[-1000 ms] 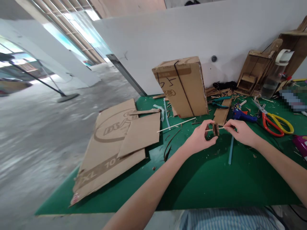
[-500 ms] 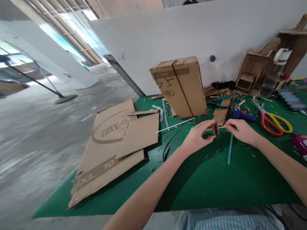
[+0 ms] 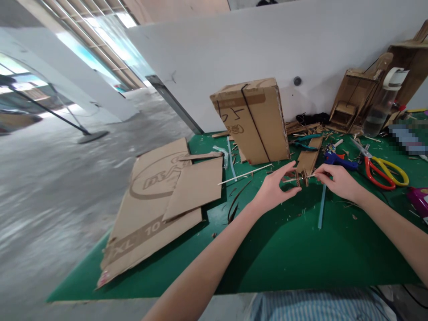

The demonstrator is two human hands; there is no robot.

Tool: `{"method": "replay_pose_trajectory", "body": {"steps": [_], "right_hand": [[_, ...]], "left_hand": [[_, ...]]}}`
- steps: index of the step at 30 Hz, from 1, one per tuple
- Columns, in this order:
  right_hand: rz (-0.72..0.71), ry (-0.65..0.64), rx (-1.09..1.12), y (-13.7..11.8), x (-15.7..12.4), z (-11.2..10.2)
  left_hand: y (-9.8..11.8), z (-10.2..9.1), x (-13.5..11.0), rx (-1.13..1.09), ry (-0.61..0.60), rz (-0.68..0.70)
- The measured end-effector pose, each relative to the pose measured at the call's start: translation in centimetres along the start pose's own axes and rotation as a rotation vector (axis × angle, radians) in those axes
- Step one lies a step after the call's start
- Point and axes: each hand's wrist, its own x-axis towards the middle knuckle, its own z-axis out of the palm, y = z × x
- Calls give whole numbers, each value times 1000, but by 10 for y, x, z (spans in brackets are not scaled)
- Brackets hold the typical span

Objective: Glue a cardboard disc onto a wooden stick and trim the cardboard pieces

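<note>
My left hand (image 3: pixel 276 189) pinches two small round cardboard discs (image 3: pixel 300 177) threaded on a thin wooden stick, held just above the green mat (image 3: pixel 301 249). My right hand (image 3: pixel 336 180) pinches the right end of that stick with thumb and fingers closed. The discs stand on edge between the two hands. Behind them stands a tall cardboard box (image 3: pixel 252 120).
Flat cardboard sheets (image 3: pixel 160 200) lie at the left of the mat. A long wooden skewer (image 3: pixel 245 174) and a pale glue stick (image 3: pixel 321 207) lie near the hands. Red-and-yellow scissors (image 3: pixel 384 171), a blue glue gun (image 3: pixel 337 160), pliers (image 3: pixel 306 141), a cardboard model (image 3: pixel 356 100) and a bottle (image 3: pixel 381 104) crowd the right.
The discs have slid slightly apart along the stick, and my left fingers have shifted on them. Both hands stay in about the same place.
</note>
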Motion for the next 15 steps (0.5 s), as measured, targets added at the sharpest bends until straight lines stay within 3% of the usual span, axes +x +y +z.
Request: {"method": "replay_pose_trajectory", "body": {"steps": [7, 12, 15], "right_hand": [[5, 31, -14, -1, 0, -1], [-8, 112, -69, 2, -1, -2], [-19, 151, -93, 3, -1, -2]], "left_hand": [[0, 0, 0, -158, 30, -59], [-4, 0, 3, -180, 252, -87], [-9, -1, 5, -121, 305, -183]]}}
